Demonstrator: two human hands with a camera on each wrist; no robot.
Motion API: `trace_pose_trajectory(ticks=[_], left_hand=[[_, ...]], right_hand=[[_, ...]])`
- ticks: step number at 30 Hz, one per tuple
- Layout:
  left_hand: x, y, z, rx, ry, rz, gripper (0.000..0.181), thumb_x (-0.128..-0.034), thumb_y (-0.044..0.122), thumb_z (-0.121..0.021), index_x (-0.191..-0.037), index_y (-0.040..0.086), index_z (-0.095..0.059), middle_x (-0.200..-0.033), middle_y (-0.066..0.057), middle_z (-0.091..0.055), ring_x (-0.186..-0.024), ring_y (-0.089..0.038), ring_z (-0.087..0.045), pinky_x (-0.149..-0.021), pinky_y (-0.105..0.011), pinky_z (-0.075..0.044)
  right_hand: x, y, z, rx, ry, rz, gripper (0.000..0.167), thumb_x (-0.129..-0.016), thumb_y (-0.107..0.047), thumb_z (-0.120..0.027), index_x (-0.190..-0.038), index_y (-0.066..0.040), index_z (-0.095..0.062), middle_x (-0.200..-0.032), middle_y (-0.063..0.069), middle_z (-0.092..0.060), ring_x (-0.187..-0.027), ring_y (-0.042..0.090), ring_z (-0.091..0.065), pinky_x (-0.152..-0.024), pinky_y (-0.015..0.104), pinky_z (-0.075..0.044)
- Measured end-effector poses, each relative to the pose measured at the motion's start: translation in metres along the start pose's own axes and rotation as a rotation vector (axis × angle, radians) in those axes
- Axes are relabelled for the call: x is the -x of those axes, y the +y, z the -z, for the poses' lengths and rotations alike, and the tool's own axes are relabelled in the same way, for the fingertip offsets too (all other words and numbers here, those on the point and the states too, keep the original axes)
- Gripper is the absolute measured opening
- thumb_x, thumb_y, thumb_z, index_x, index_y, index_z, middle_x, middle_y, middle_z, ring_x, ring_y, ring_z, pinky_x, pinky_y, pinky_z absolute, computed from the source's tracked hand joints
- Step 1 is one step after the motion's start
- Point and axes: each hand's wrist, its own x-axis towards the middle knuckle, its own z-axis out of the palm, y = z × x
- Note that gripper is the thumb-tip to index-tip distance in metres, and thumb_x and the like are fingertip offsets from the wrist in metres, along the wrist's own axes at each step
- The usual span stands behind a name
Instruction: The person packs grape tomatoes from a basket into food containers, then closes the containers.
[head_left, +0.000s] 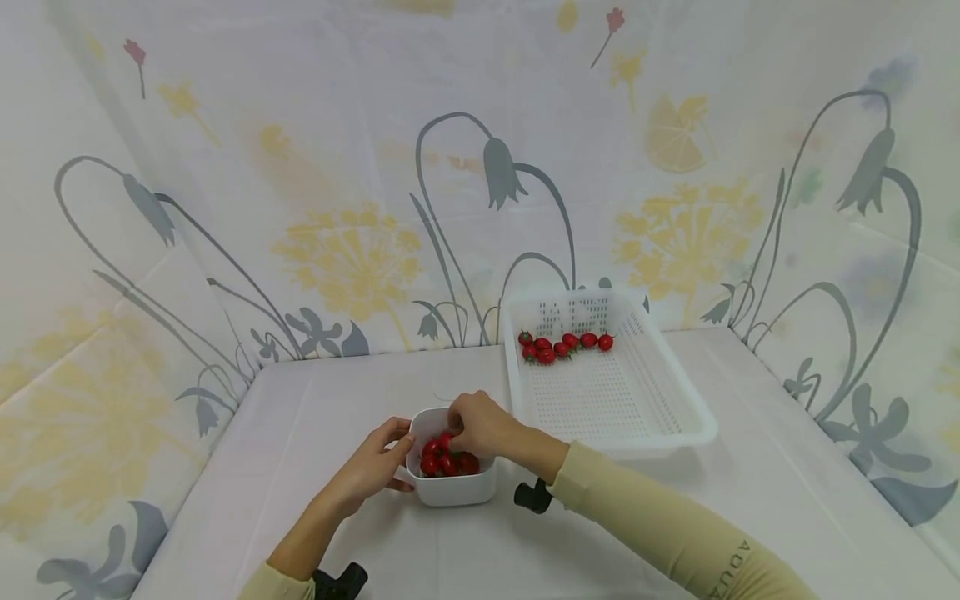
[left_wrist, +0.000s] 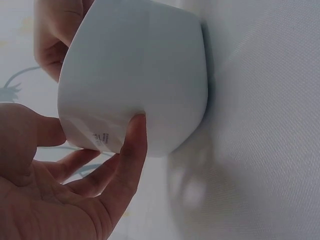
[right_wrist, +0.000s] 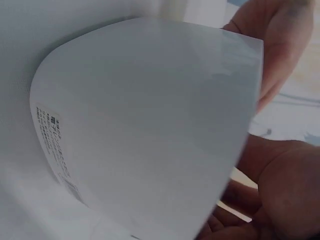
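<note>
A white square-mouthed container (head_left: 453,493) stands on the table with several red cherry tomatoes (head_left: 430,465) inside. My left hand (head_left: 369,468) holds its left side, the thumb at the rim and the other fingers against the outer wall. From above, my right hand (head_left: 480,425) reaches in over the far right part of the rim and pinches a cherry tomato (head_left: 446,439); its fingertips are partly hidden. In the left wrist view, the fingers (left_wrist: 132,145) touch the container's smooth side. A printed label (right_wrist: 55,145) shows low on the container in the right wrist view.
A white perforated basket (head_left: 678,392) sits behind and to the right, with several cherry tomatoes (head_left: 561,349) at its far left end. White cloth covers the table (head_left: 315,408), and a flower-patterned curtain (head_left: 360,125) hangs behind and at both sides.
</note>
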Motion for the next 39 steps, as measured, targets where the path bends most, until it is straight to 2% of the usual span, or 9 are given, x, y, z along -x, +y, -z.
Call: trace_pose_trajectory(ticks=[3, 7, 12, 16, 22, 27, 32, 39], left_hand=[[0.000, 0.000, 0.000, -0.005, 0.002, 0.005, 0.034, -0.1094, 0.017, -0.047, -0.139, 0.001, -0.047, -0.143, -0.026, -0.049, -0.099, -0.031, -0.066, -0.072, -0.044, -0.064], [0.000, 0.001, -0.001, -0.006, 0.006, 0.009, 0.033, -0.1093, 0.016, -0.047, -0.139, 0.001, -0.048, -0.144, -0.027, -0.048, -0.099, -0.031, -0.067, -0.071, -0.044, -0.064], [-0.001, 0.001, 0.000, -0.007, 0.014, 0.015, 0.033, -0.1091, 0.016, -0.047, -0.139, 0.001, -0.048, -0.144, -0.026, -0.048, -0.097, -0.030, -0.067, -0.071, -0.043, -0.064], [-0.001, 0.001, 0.000, -0.009, 0.019, 0.016, 0.033, -0.1089, 0.017, -0.048, -0.138, 0.002, -0.049, -0.143, -0.026, -0.049, -0.097, -0.029, -0.066, -0.071, -0.043, -0.064], [0.000, 0.002, -0.001, -0.005, 0.014, 0.008, 0.033, -0.1090, 0.017, -0.048, -0.138, 0.001, -0.049, -0.143, -0.025, -0.049, -0.096, -0.028, -0.065, -0.071, -0.044, -0.064], [0.000, 0.002, -0.001, -0.008, 0.010, 0.004, 0.033, -0.1090, 0.017, -0.048, -0.138, 0.001, -0.049, -0.143, -0.025, -0.049, -0.096, -0.028, -0.065, -0.071, -0.044, -0.064], [0.001, 0.003, -0.002, -0.015, 0.009, 0.004, 0.033, -0.1089, 0.016, -0.047, -0.138, 0.001, -0.049, -0.142, -0.026, -0.050, -0.096, -0.028, -0.066, -0.071, -0.043, -0.064], [0.001, 0.004, -0.001, -0.017, 0.016, 0.008, 0.033, -0.1089, 0.017, -0.048, -0.138, 0.001, -0.049, -0.143, -0.025, -0.050, -0.096, -0.028, -0.066, -0.071, -0.043, -0.064]], right_hand=[[0.003, -0.001, 0.005, -0.012, -0.053, 0.008, 0.017, -0.088, -0.008, -0.079, -0.101, 0.000, -0.072, -0.084, 0.003, -0.065, -0.079, 0.015, -0.056, -0.064, 0.025, -0.053], [0.010, -0.004, 0.016, -0.024, -0.096, 0.044, 0.023, -0.089, -0.009, -0.077, -0.108, 0.001, -0.071, -0.097, 0.009, -0.071, -0.088, 0.018, -0.063, -0.071, 0.027, -0.058], [0.020, -0.008, 0.033, -0.027, -0.120, 0.095, 0.028, -0.091, -0.011, -0.076, -0.115, 0.002, -0.070, -0.110, 0.016, -0.073, -0.098, 0.025, -0.068, -0.080, 0.034, -0.061], [0.029, -0.008, 0.048, -0.021, -0.118, 0.100, 0.032, -0.092, -0.013, -0.075, -0.119, 0.002, -0.069, -0.115, 0.017, -0.071, -0.104, 0.032, -0.067, -0.084, 0.038, -0.061], [0.041, -0.002, 0.072, 0.008, -0.086, 0.086, 0.035, -0.093, -0.017, -0.075, -0.122, 0.001, -0.067, -0.118, 0.016, -0.070, -0.107, 0.033, -0.067, -0.086, 0.037, -0.060], [0.046, 0.013, 0.094, 0.031, -0.031, 0.047, 0.035, -0.093, -0.019, -0.075, -0.121, -0.002, -0.068, -0.115, 0.011, -0.070, -0.105, 0.030, -0.067, -0.086, 0.035, -0.060], [0.050, 0.033, 0.115, 0.057, 0.029, 0.013, 0.037, -0.093, -0.020, -0.075, -0.123, 0.001, -0.066, -0.114, 0.012, -0.070, -0.103, 0.028, -0.067, -0.091, 0.041, -0.058], [0.048, 0.064, 0.141, 0.088, 0.093, -0.056, 0.039, -0.094, -0.021, -0.073, -0.124, 0.003, -0.065, -0.115, 0.018, -0.070, -0.105, 0.033, -0.066, -0.091, 0.048, -0.056]])
